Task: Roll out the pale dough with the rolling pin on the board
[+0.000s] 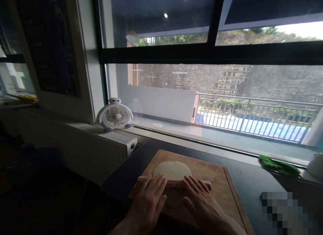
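Observation:
A wooden rolling pin [175,184] lies crosswise on a wooden board [214,177]. A flattened, pale sheet of dough [172,169] spreads out beyond the pin, and part of it shows on the near side between my hands. My left hand [150,196] rests on the pin's left part with its fingers stretched out flat across it. Over the right part lies my right hand [200,198], fingers extended and slightly spread, the pin's end sticking out past it. Neither hand wraps round the pin; the palms hide portions of it.
The board sits on a dark table [148,150] beside a window. A white fan [116,114] stands on a radiator [113,145] at the left. A green cloth [279,166] lies near the sill at the right, and a blurred-out object [285,208] is on the table's right side.

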Tool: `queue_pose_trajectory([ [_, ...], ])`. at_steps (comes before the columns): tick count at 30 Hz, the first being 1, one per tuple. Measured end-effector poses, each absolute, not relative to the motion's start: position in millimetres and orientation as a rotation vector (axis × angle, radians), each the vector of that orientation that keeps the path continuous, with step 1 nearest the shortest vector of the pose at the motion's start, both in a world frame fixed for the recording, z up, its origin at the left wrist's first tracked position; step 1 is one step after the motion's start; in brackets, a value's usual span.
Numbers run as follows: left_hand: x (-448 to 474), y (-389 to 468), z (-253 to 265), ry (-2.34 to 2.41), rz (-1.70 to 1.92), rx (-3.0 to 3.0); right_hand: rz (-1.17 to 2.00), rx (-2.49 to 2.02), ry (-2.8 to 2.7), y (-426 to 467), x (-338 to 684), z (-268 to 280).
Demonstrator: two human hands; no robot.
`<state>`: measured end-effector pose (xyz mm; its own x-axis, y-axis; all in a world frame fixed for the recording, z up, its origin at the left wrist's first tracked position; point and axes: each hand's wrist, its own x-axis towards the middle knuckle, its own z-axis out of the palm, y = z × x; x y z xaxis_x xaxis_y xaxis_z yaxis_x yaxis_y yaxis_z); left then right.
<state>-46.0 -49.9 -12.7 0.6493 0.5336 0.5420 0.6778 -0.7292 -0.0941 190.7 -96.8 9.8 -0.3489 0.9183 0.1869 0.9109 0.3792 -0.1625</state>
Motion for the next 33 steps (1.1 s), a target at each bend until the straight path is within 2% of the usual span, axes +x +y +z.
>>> queue_pose_trajectory([
  [4,-8.8,8.7,-6.7,-1.19,-0.754,-2.536,0.007,-1.833,-2.265,-38.9,182.7,19.5],
  [11,47.1,117.4,19.2,-1.605,-0.499,-2.591,-0.013,-2.114,-2.099,66.3,193.3,27.2],
  [14,45.1,110.4,19.7,-1.595,-0.532,-2.576,-0.007,-2.135,-2.067,60.4,192.0,27.2],
  [17,23.3,65.6,12.5,-1.483,-0.609,-2.573,-0.025,-2.046,-2.085,17.7,182.3,20.7],
  [22,-38.4,-36.2,-4.8,-1.076,-0.713,-2.631,-0.018,-1.648,-2.285,-84.8,176.9,1.2],
  [25,-58.3,-64.3,-8.7,-0.977,-0.701,-2.661,0.016,-1.538,-2.382,-114.1,180.1,-1.7],
  [28,-47.5,-47.4,-4.8,-1.023,-0.709,-2.674,0.0,-1.619,-2.352,-95.8,178.2,4.5],
  [33,8.4,47.6,9.3,-1.376,-0.593,-2.632,-0.102,-1.97,-2.116,-1.6,175.2,19.0],
])
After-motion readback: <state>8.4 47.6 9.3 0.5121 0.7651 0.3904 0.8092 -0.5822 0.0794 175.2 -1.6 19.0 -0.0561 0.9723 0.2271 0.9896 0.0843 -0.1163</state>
